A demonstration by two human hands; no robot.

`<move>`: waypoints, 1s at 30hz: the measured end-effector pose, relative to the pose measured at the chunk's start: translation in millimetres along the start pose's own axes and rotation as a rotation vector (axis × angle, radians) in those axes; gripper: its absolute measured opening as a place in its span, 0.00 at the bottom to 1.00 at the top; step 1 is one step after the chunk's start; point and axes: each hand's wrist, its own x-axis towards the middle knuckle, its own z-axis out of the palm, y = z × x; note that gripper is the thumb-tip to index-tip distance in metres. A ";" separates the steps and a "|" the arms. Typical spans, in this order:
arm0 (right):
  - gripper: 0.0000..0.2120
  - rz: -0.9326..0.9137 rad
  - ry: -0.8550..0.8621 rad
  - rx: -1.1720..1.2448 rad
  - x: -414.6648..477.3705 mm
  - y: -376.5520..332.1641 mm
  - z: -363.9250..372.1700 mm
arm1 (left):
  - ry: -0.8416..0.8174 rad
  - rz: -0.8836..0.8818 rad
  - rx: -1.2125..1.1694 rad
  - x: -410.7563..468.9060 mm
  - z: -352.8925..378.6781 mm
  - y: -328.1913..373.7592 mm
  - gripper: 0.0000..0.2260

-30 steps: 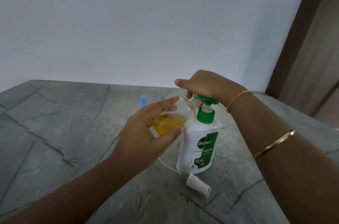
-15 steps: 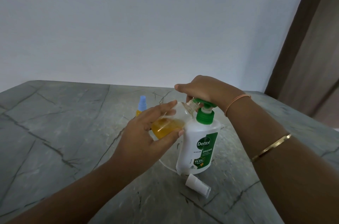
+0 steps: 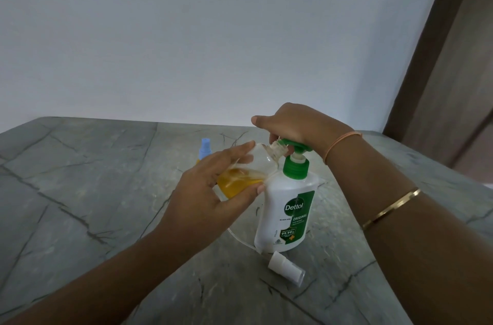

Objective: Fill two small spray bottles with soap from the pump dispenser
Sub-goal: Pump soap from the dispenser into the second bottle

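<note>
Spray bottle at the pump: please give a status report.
Left hand holds spray bottle tilted, neck at pump head. Right hand curled over it. Bottle partly filled, yellow soap. Nothing in the way.

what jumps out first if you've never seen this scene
The left hand tilts a clear small bottle, partly full of orange soap, up to the nozzle of a white Dettol dispenser at centre, while the right hand curls over its green pump. A white spray cap lies in front; a blue-capped bottle stands behind.

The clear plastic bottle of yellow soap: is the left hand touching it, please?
Touching: head view shows the left hand gripping the clear bottle, fingers above, thumb below.
</note>
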 end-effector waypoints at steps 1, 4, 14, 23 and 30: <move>0.25 0.007 -0.010 0.004 0.4 1.0 1.3 | -0.003 0.002 -0.005 -0.5 0.0 -1.0 0.22; 0.26 0.013 -0.017 0.012 2.1 3.7 4.8 | -0.014 0.000 0.002 -1.2 0.6 -2.0 0.22; 0.27 -0.045 0.049 -0.092 2.8 0.0 -3.0 | 0.006 0.002 -0.004 0.7 -0.6 3.9 0.22; 0.26 0.012 -0.040 -0.013 1.6 0.2 3.2 | -0.020 0.001 0.017 -0.3 0.6 0.3 0.22; 0.25 -0.043 0.048 -0.040 3.0 2.9 3.5 | -0.005 -0.002 0.005 -2.1 0.8 -0.6 0.22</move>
